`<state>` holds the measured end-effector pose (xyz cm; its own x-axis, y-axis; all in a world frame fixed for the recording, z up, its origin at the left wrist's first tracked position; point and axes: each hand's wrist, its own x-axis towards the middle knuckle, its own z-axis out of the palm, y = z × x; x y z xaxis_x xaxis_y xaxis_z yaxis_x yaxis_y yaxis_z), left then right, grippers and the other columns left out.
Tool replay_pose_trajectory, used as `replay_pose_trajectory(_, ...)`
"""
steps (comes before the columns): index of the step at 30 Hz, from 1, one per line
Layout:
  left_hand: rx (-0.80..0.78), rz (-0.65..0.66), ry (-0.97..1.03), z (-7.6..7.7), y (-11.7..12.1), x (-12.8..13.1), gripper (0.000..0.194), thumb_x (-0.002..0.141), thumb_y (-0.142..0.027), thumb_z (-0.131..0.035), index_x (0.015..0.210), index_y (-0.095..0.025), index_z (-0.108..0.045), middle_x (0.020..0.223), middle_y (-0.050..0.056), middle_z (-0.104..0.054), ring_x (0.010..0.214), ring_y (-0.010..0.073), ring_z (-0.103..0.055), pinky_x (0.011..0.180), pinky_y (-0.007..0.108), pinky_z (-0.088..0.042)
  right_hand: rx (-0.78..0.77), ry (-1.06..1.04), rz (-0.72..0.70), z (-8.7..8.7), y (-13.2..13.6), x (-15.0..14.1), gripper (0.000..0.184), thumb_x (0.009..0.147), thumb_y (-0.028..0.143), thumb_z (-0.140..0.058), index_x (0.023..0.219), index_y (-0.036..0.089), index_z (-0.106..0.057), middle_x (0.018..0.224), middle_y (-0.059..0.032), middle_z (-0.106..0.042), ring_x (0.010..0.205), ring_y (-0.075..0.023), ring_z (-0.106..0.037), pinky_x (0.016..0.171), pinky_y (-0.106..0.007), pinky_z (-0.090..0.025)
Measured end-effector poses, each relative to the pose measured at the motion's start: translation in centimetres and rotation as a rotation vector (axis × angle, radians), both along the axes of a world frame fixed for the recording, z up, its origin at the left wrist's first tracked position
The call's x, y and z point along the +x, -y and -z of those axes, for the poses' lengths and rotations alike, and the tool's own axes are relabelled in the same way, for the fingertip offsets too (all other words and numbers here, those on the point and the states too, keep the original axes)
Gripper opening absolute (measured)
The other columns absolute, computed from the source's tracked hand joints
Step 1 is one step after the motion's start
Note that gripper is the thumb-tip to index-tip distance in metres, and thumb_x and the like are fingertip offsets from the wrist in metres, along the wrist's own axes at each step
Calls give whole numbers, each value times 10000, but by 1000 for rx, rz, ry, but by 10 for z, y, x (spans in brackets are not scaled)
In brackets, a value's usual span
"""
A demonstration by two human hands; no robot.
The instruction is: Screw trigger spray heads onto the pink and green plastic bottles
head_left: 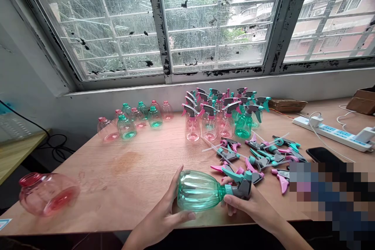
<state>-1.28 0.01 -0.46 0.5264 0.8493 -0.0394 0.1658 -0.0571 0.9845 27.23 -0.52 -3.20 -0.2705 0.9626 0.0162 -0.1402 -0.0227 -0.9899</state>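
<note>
Beyond the right grip [258,206], to its right, lie a black phone [324,154], white power strip [334,134] and brown box [361,100], with a streaked window [216,27] farther back.

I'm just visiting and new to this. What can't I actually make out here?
All in the head view:
Some fingers of the left grip: hidden behind the green bottle.
Rearmost bodies among the upright spray bottles: hidden by nearer ones.
One end of the black phone: covered by the pixelated patch.
Part of the brown box: cut off by the right edge.
Wording on the corner label: too small, cut off by the left edge.
</note>
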Motion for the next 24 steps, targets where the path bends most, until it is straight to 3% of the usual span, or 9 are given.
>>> replay_pose_trajectory(5, -12, -20, -43, 3, -1, -1, 1107, 863, -389, -763, 1605, -335, 56, 1715, 37, -94, 1559, 313, -141, 1276, 467, -115, -7, -2, 2, 0, 0, 0, 392, 815, 473, -813, 1009, 158, -682, 639, 0, -729, 582, -156, -637, 599, -284, -550)
replay_pose_trajectory(11, -17, -25, -67, 4, -1, -2, 1136, 852, -388, -776, 1605, -319, 71, 1716, 52, -83, 1560, 322, -139, 1276, 489, -129, -20, -22, -6, 2, -1, 0, 383, 803, 474, -824, 965, 158, -679, 639, 1, -718, 579, -150, -627, 601, -291, -555)
replay_pose_trajectory(18, -19, -12, 12, 3, -1, 1, 1091, 851, -364, -785, 1596, -399, 11, 1699, 22, -143, 1527, 299, -256, 1261, 455, -205, 1, -7, 16, 6, -2, -1, 402, 793, 506, -820, 947, 160, -687, 633, -6, -720, 569, -148, -625, 586, -285, -540)
replay_pose_trajectory(22, -34, 1, 38, 4, -1, 1, 1094, 870, -349, -767, 1590, -401, 54, 1640, 55, -295, 1443, 295, -414, 1236, 478, -262, -2, 3, 6, 3, -2, -1, 421, 785, 520, -822, 953, 159, -684, 642, -12, -730, 570, -144, -622, 589, -281, -537)
replay_pose_trajectory(24, -29, -2, 28, 3, -1, 1, 1111, 859, -343, -776, 1593, -391, 56, 1658, 54, -260, 1466, 298, -379, 1249, 482, -225, -7, 8, -3, 2, -1, -1, 415, 789, 518, -819, 942, 158, -681, 667, -22, -744, 568, -141, -620, 590, -283, -536)
